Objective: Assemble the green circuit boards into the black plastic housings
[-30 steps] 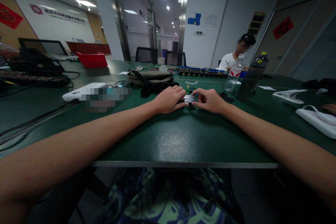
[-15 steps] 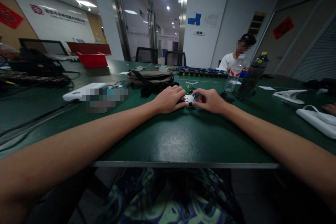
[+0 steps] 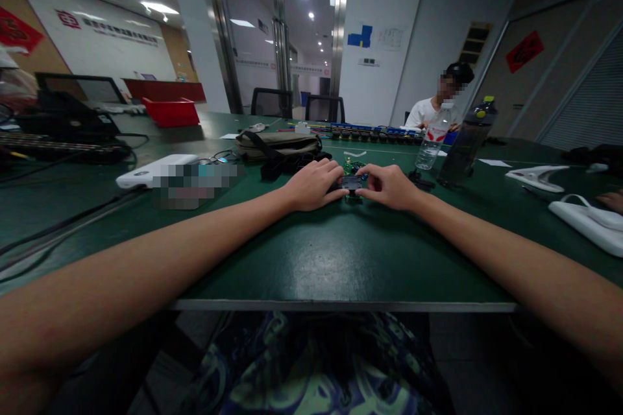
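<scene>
Between my two hands is a small dark flat piece (image 3: 351, 183), too small to name more exactly. My left hand (image 3: 315, 184) grips its left end, the thumb toward me and the fingers bent over the far side. My right hand (image 3: 388, 186) pinches its right end between thumb and forefinger. The piece is just above the green table (image 3: 311, 253), or resting on it; I cannot tell which. Just beyond it lie small green circuit boards (image 3: 354, 167), partly hidden by my fingers.
A beige bag (image 3: 280, 144) with a black strap lies behind my left hand. A clear bottle (image 3: 431, 146) and a dark bottle (image 3: 467, 146) stand at right. White devices (image 3: 588, 224) lie far right, a white box (image 3: 156, 170) left. A person (image 3: 435, 110) sits across the table.
The upper face of the held piece showed bright white before and looks dark grey now. Both hands have kept nearly the same place and grip.
</scene>
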A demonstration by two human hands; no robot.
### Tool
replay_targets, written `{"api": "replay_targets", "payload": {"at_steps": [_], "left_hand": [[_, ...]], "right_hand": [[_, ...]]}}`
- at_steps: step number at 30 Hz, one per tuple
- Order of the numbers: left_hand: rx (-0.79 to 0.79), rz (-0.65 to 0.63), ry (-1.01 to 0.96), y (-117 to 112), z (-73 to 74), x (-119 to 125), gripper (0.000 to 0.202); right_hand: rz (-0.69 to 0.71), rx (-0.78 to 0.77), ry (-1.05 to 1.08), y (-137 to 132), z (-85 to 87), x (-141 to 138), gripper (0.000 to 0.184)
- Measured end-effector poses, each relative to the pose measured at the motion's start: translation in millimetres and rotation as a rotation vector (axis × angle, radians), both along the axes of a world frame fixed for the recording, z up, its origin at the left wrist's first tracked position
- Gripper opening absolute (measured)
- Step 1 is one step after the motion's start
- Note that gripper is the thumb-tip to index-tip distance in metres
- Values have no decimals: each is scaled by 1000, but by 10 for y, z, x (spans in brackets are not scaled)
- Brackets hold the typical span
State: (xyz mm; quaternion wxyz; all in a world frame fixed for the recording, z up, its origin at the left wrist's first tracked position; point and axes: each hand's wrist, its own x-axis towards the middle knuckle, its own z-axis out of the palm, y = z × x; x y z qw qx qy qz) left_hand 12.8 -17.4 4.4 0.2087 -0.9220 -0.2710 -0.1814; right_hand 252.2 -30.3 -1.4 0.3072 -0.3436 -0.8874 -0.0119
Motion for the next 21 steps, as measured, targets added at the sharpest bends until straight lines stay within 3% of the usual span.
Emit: {"api": "replay_targets", "payload": {"at_steps": [21], "left_hand": [[-2, -18, -15, 28, -18, -10, 37]], "right_hand": [[-5, 7, -7, -14, 12, -12, 28]]}}
